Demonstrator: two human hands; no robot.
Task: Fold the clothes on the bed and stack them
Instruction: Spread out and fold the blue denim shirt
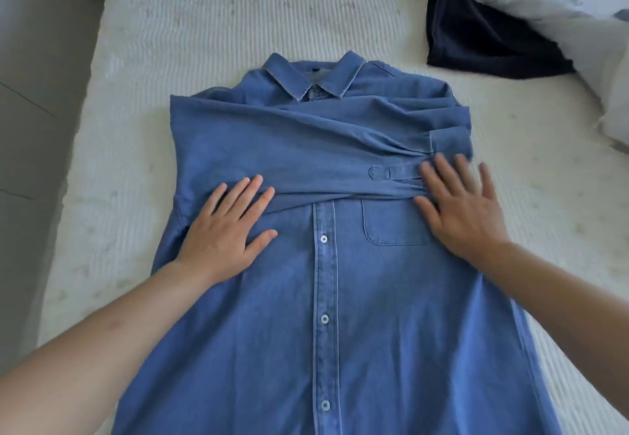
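Observation:
A blue denim button-up shirt (pixel 326 298) lies front side up on the white bed (pixel 238 19), collar pointing away from me. Both sleeves are folded across its chest, with a cuff near the right edge. My left hand (pixel 228 230) rests flat on the shirt's left side, fingers spread, touching the lower edge of the folded sleeve. My right hand (pixel 459 203) lies flat on the right side, over the sleeve's cuff end and beside the chest pocket. Neither hand grips the cloth.
A dark navy garment (pixel 483 36) lies crumpled at the back right of the bed. White crumpled bedding or clothes (pixel 578 9) sit in the far right corner. The bed's left edge drops to a grey floor (pixel 34 94).

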